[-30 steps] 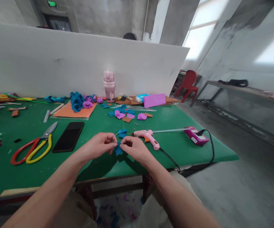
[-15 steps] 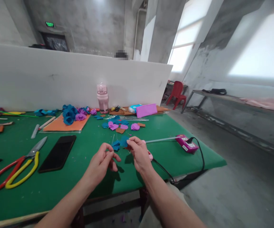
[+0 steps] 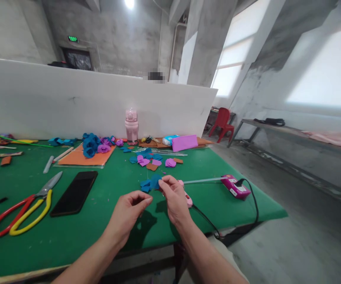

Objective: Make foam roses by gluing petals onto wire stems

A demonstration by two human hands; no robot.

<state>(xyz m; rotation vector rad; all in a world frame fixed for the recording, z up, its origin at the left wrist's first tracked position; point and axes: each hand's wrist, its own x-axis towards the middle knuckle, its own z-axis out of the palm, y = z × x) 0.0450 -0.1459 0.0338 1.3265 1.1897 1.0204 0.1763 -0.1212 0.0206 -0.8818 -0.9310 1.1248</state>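
Observation:
Between the thumb and fingers of my right hand (image 3: 174, 199) is a blue paper petal (image 3: 155, 182), held just above the table. Lower and to the left, my left hand (image 3: 127, 213) has its thumb and index fingertips brought together; whether anything thin lies between them is too small to make out. More blue petals (image 3: 145, 185) lie on the green table beside the held one. Partly hidden behind my right hand is a pink glue gun (image 3: 189, 200), with a clear glue stick (image 3: 205, 180) reaching to the right from it.
Red-and-yellow scissors (image 3: 28, 209) and a black phone (image 3: 75, 193) lie on the left. Blue and purple paper flowers (image 3: 92, 145) rest on an orange sheet (image 3: 84, 158). Behind stand a pink bottle (image 3: 131, 128) and a white board (image 3: 99, 100). A magenta power strip (image 3: 235, 187) sits right.
My left hand's loosely spread fingers have come together into a pinch, a little lower and apart from the petals. My right hand still holds the blue petal. The view has shifted slightly.

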